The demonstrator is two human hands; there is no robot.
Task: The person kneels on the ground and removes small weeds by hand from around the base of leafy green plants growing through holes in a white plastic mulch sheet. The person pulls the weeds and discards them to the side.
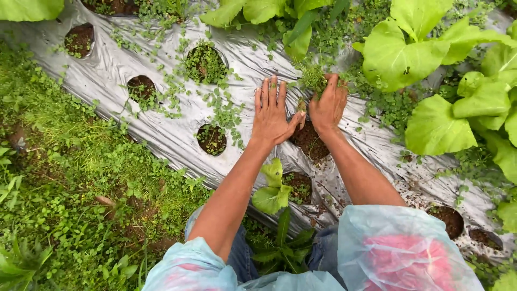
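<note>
Weedy verge [81, 205]: lower left of the frame; I see low green growth beside the bed, touched by neither hand.

Plastic mulch sheet [161, 134]: a silvery film running from upper left to lower right, wrinkled and, I judge, thin and easy to tear.

Planting holes [211, 139]: round cuts in the film at left of centre, each showing dark soil and small creeping weeds.

Left hand [271, 116]: centre of the frame; I read it as open, palm down, fingers spread and pressed flat on the film just left of the worked hole.

Worked hole [308, 141]: just below and between the two hands; dark soil exposed.

Weed tuft [311, 78]: upper centre, a small bunch of fine green stems sticking up from my right fist, directly above the worked hole and just right of the left fingertips. I judge it light, soft and limp, prone to snap at the stems, so the hold belongs low, at the base near the roots.

Right hand [328, 105]: right of centre; closed around the base of the tuft.

Seedling [272, 188]: lower centre, pale broad leaves between my forearms; tender, I judge.

Leafy greens [409, 54]: upper right, large bright leaves, apart from both hands.
</note>
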